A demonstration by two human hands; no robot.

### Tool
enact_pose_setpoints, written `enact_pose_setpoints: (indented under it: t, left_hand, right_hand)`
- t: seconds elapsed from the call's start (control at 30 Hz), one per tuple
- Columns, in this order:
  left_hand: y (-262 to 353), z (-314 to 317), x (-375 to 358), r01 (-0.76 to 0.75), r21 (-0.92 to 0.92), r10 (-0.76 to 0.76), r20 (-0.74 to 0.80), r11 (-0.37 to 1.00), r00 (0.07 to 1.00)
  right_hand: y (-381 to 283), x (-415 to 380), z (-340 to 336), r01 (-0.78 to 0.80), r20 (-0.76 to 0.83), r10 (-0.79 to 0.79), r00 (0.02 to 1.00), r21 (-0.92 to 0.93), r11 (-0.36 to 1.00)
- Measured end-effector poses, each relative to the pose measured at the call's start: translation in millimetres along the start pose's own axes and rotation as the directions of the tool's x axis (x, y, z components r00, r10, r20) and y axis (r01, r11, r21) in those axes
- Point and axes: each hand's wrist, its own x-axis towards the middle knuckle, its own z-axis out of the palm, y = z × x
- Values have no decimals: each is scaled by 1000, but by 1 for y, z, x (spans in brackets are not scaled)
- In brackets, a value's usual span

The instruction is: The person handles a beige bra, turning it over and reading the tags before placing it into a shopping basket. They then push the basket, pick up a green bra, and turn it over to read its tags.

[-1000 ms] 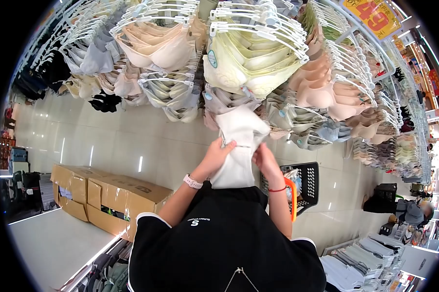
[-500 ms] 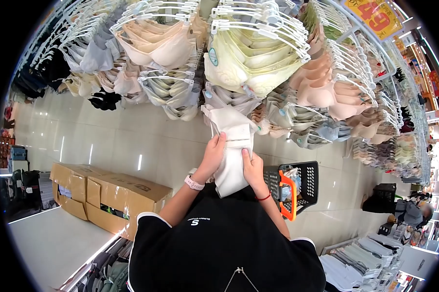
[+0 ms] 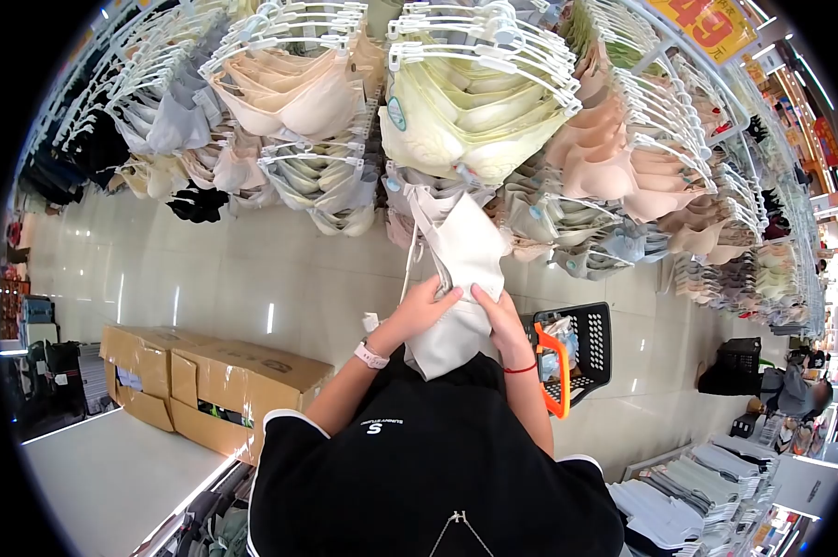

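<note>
White garment [image 3: 468, 243] is left of the basket [image 3: 593, 339], left hand [image 3: 425, 308] and right hand [image 3: 504, 322] both gripping it. Looks like a handling or folding step tbh; next move probably needs a steady two-handed hold.

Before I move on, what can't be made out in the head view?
In the head view:
Parts of the left hand and right hand: hidden behind the white garment.
Contents of the black basket: partly behind its orange handle, too small to identify.
Yellow sign: top cut off by the upper edge.
Cardboard boxes: insides mostly hidden by walls.
</note>
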Motion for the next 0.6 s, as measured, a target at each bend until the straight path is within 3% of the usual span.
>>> enact_pose_setpoints:
  t: [0.1, 0.2, 0.27, 0.3, 0.33, 0.37, 0.43, 0.47, 0.5, 0.53, 0.6]
  left_hand:
    - [7, 0, 1, 109, 197, -93, -85, 974, 992]
    - [-19, 2, -1, 75, 596, 167, -341, 799, 925]
    - [-29, 3, -2, -62, 189, 97, -184, 980, 978]
    - [-30, 4, -5, -93, -45, 88, -99, 995, 991]
    - [-30, 9, -7, -67, -190, 56, -65, 980, 996]
    - [-28, 13, -9, -39, -330, 32, -28, 943, 999]
    - [-25, 8, -8, 263, -607, -374, -61, 750, 925]
    - [-14, 5, -3, 153, -835, -390, -79, 529, 917]
    - [5, -8, -6, 265, -899, -345, 140, 349, 928]
    - [-1, -14, -6, 192, -913, -283, 89, 361, 955]
    - [-10, -21, -7, 96, -922, -215, 14, 376, 976]
  right_hand:
    - [14, 9, 3, 138, -201, -172, 964, -172, 975]
    - [11, 8, 12, 276, -265, -402, 876, -407, 870]
    - [17, 8, 17, 335, -166, -534, 829, -617, 712]
    - [13, 4, 30, 355, -103, -585, 804, -706, 613]
    - [7, -5, 41, 420, 67, -576, 815, -752, 508]
    - [8, -11, 50, 463, 240, -566, 789, -838, 290]
    - [5, -28, 73, 447, 424, -509, 749, -890, -84]
    - [-3, -33, 76, 519, 481, -457, 748, -853, -49]
    - [-10, -36, 77, 585, 538, -406, 739, -811, -10]
    - [-14, -38, 77, 646, 594, -355, 721, -763, 34]
    - [-11, -36, 69, 618, 468, -491, 735, -761, 199]
